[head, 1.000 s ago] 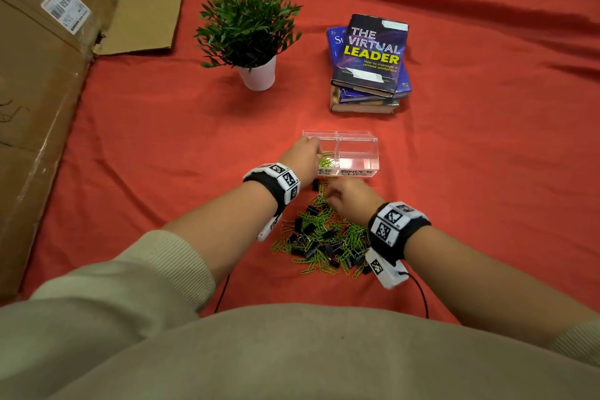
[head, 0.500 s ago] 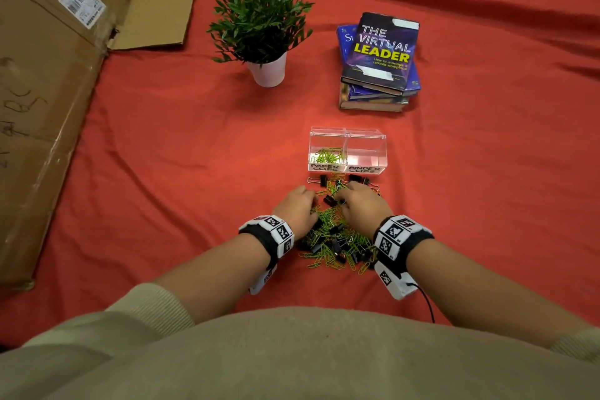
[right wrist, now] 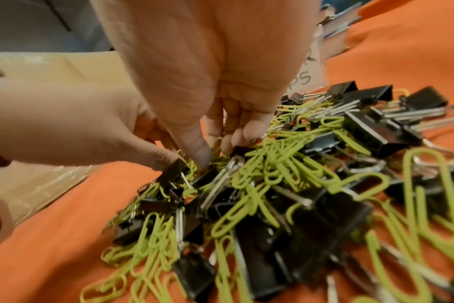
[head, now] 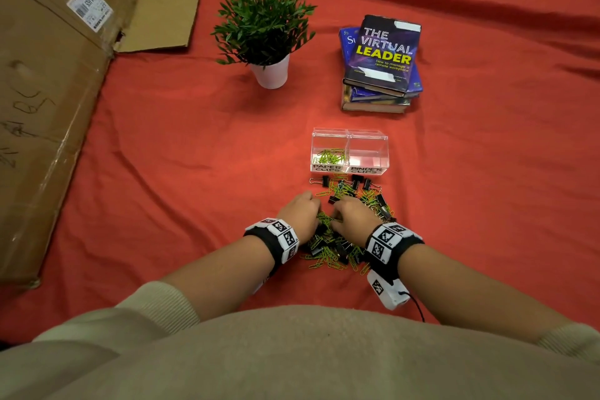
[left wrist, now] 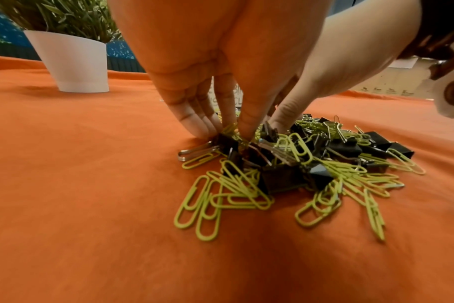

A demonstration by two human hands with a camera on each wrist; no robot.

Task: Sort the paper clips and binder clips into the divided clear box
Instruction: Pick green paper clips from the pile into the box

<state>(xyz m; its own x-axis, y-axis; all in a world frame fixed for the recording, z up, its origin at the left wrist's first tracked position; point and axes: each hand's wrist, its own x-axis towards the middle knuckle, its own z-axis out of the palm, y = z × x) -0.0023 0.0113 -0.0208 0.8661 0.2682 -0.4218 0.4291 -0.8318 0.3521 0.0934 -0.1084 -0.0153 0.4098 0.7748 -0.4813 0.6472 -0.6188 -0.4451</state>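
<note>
A mixed pile of green paper clips point(head: 328, 261) and black binder clips point(head: 384, 209) lies on the red cloth just in front of the divided clear box point(head: 384, 153). The box's left compartment, labelled PAPER CLIPS, holds several green paper clips point(head: 329, 156); the right one, labelled BINDER CLIPS, holds nothing. My left hand point(head: 316, 216) digs into the pile's left side, thumb and fingers pinching green paper clips point(left wrist: 228, 129). Beside it, my right hand point(head: 334, 216) pinches green paper clips point(right wrist: 215, 146) in the pile's middle. The two hands nearly touch.
A potted plant point(head: 264, 26) in a white pot stands behind the box to the left. A stack of books point(head: 381, 65) sits behind it to the right. A flattened cardboard box point(head: 48, 101) covers the left side. Red cloth point(head: 487, 188) spreads all around.
My left hand has come back from the box's left compartment to the pile and closed its fingers on clips. The right hand stayed in the pile, shifting slightly toward me.
</note>
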